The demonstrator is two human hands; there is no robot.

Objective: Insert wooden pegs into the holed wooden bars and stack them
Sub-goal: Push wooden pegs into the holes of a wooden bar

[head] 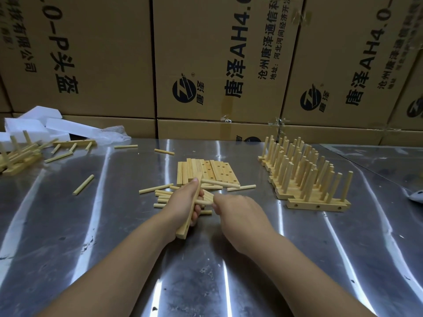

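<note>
My left hand (pixel 184 202) grips a holed wooden bar (pixel 185 223) on edge, its near end resting on the metal table (pixel 114 225). One peg (pixel 219 183) sticks out sideways from the bar's far end. My right hand (pixel 238 209) pinches another peg (pixel 203 202) against the bar's side. Loose pegs (pixel 160 197) lie in a small heap under and left of the hands. Behind them lies a flat row of empty holed bars (pixel 208 170). At the right stand several finished bars with upright pegs (pixel 304 172), packed side by side.
Stacked cardboard boxes (pixel 206 65) wall off the table's far edge. White foam blocks (pixel 39 124) and a heap of pegged bars (pixel 20 154) sit at the far left. Stray pegs (pixel 83 184) lie on the left half. A white object (pixel 417 196) shows at the right edge.
</note>
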